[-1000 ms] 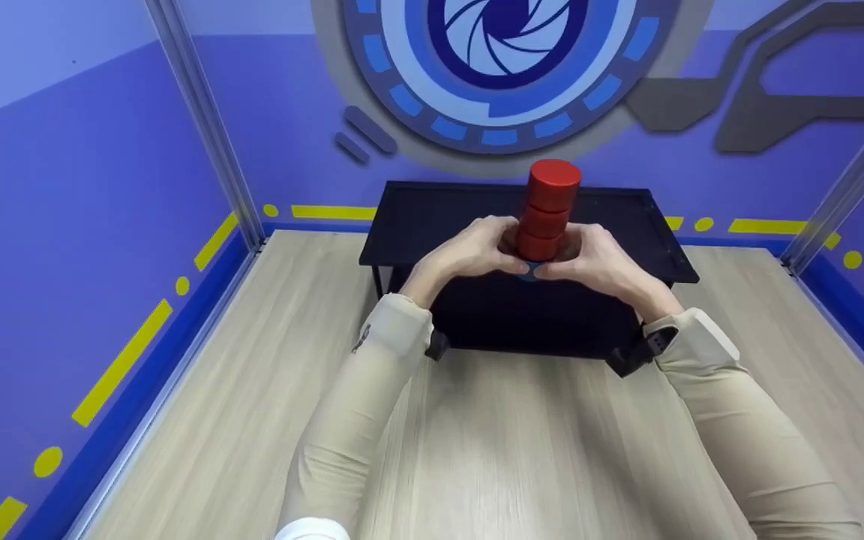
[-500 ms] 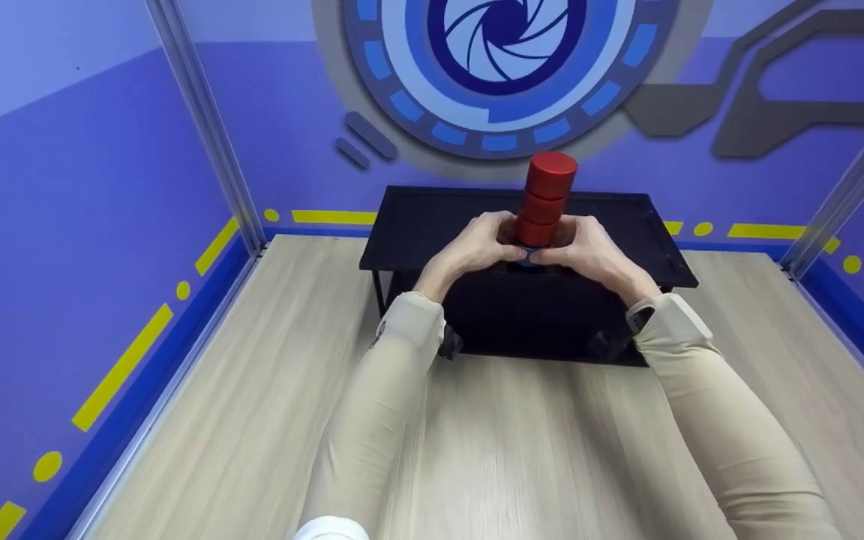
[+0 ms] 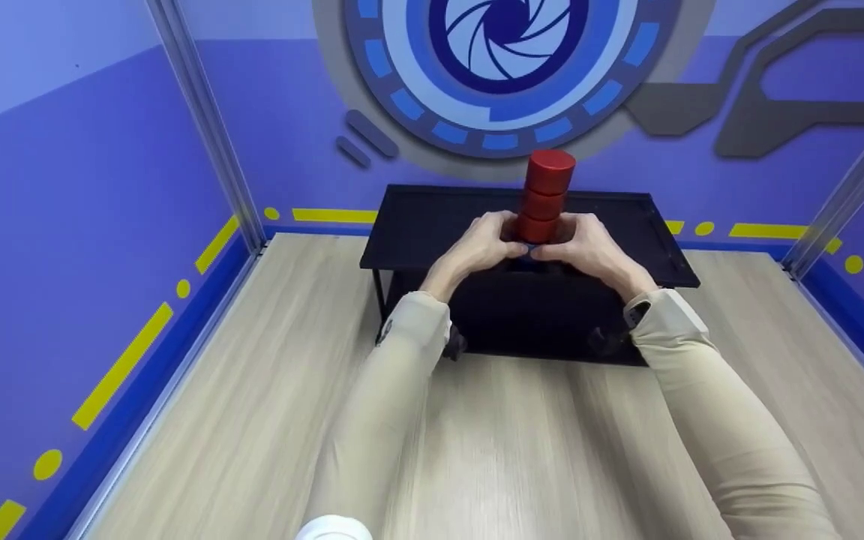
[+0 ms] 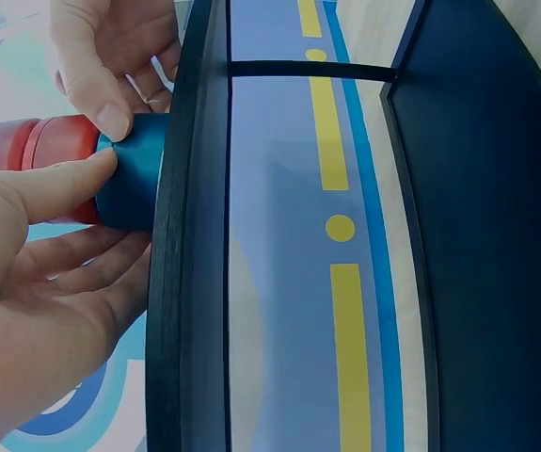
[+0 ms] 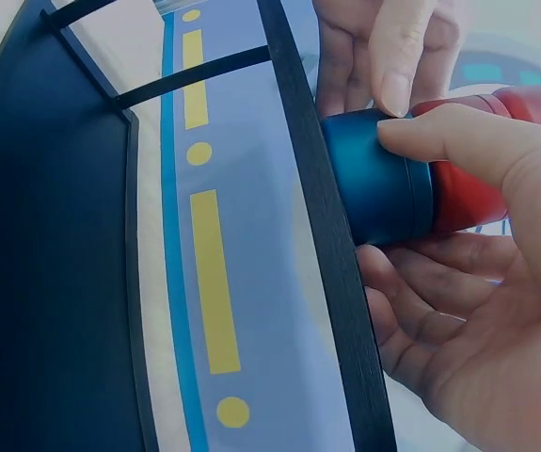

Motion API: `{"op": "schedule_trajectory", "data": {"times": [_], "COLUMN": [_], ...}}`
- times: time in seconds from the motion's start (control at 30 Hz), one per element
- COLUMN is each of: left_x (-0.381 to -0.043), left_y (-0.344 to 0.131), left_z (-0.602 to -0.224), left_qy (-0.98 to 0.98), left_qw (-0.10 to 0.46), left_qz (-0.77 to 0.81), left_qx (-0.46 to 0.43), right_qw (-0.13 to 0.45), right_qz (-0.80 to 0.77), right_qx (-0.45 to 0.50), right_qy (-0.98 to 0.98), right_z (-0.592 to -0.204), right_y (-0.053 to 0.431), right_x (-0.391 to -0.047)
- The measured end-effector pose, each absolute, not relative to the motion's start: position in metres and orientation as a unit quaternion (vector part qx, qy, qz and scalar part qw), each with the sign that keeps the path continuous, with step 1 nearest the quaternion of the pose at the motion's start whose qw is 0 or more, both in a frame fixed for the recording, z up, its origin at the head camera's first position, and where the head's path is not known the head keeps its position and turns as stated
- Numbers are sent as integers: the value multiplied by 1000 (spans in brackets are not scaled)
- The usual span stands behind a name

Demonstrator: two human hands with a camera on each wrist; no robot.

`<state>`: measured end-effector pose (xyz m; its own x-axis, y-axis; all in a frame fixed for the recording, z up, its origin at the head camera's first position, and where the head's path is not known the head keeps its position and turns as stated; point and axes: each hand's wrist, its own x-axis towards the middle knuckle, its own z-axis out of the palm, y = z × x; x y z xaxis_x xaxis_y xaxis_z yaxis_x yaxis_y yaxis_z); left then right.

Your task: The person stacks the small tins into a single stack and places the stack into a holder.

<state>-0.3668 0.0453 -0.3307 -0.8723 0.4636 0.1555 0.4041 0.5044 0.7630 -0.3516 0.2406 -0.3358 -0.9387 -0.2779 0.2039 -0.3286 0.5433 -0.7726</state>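
Note:
A stack of three red cylinders (image 3: 550, 172) stands nearly upright, leaning slightly, on a blue cylinder (image 4: 136, 179) with a smooth, matte side. My left hand (image 3: 481, 244) grips the blue cylinder from the left and my right hand (image 3: 589, 247) from the right. The thumbs almost meet on its near side, and the other fingers curl round behind. In both wrist views the blue cylinder's base is right at the raised rim of the black shelf's top board (image 3: 447, 217). The hands hide most of the blue cylinder in the head view.
The black two-tier shelf has a lower board (image 3: 544, 322) and thin side legs. It stands on a wood-grain surface (image 3: 492, 450) against a patterned blue back wall (image 3: 274, 112). Metal posts (image 3: 207, 127) mark the corners.
Over the first half second both hands lowered the stack a little and carried it slightly forward, towards the shelf top. Since then it has barely shifted, and the grip stays the same.

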Motion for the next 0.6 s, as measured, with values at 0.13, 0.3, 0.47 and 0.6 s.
{"op": "schedule_trajectory", "data": {"times": [0.13,0.3,0.47,0.6], "left_x": [-367,-367,-365,-361], "left_y": [45,45,45,43], "left_z": [-332,-333,-335,-338], "left_qy": [867,865,864,869], "left_qw": [38,43,42,32], "left_qz": [431,436,438,434], "left_qx": [248,244,244,234], "right_qw": [33,36,28,15], "right_qz": [435,427,415,400], "right_qx": [172,175,173,164], "right_qy": [-883,-887,-893,-902], "right_z": [-337,-339,-339,-337], "right_y": [240,240,242,247], "right_x": [-353,-354,-352,-345]}}
